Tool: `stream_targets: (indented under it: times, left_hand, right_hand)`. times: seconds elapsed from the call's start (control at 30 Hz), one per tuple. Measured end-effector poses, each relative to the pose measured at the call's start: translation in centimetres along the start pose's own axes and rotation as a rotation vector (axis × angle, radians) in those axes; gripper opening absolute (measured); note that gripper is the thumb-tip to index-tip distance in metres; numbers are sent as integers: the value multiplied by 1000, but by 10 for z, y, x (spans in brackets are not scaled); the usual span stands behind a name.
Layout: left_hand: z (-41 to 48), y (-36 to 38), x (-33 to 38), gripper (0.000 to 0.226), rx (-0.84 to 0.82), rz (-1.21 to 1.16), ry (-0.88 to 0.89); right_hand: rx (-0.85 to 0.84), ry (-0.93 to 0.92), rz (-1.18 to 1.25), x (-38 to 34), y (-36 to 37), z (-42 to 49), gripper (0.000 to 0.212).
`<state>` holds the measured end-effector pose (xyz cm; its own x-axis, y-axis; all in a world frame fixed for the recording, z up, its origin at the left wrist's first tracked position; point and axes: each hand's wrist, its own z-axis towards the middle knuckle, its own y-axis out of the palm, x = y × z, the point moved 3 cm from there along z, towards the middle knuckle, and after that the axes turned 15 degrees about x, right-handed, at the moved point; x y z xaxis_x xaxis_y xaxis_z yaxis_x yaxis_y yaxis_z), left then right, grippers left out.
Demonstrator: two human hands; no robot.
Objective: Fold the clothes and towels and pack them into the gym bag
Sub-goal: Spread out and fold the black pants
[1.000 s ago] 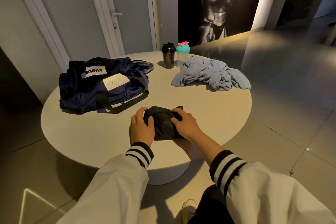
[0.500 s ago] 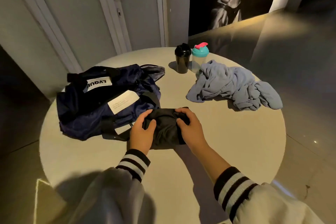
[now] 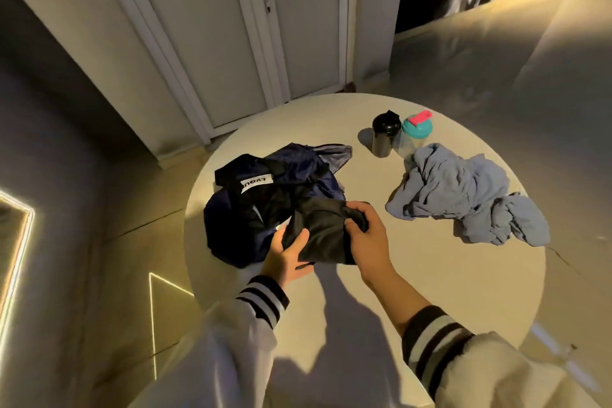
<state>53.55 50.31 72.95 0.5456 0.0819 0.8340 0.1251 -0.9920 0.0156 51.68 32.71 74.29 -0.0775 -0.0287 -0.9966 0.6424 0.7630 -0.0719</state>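
I hold the folded black bundle at both ends, its long axis running across between my hands: left hand with thumb on top and fingers under, right hand curled round the far corner. The bag lies just beyond and leftward, nearer my left hand. Half a second ago the bundle sat on the table short of the bag; now it looks lifted, overlapping the bag's near edge.
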Motion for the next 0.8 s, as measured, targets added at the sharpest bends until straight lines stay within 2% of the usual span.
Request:
stream_targets:
  times: [0.07, 0.17, 0.27, 0.4, 0.5, 0.6, 0.7, 0.8]
  left_hand:
    - [18, -13, 9, 62, 46, 49, 87]
    - [55, -33, 30, 61, 120, 299, 285]
    - [95, -48, 48, 58, 27, 424, 357]
    - [152, -78, 64, 54, -51, 742, 497]
    - [195, -100, 70, 46, -110, 1255, 726]
    - [222, -112, 59, 43, -260, 1705, 790]
    - [236, -116, 51, 46, -386, 1885, 753]
    - [247, -118, 55, 52, -402, 1906, 735]
  right_hand:
    - [-45, 26, -31, -1, 18, 1, 34]
    - [-129, 61, -88, 5, 47, 3, 32]
    - [-139, 38, -158, 14, 80, 8, 36]
    - [69, 14, -300, 34, 126, 19, 36]
    - [297, 84, -300, 34, 151, 24, 31]
    - [424, 102, -275, 35, 174, 26, 32]
    - [324, 116, -310, 48, 202, 23, 35]
    - [102, 110, -438, 68, 224, 20, 43]
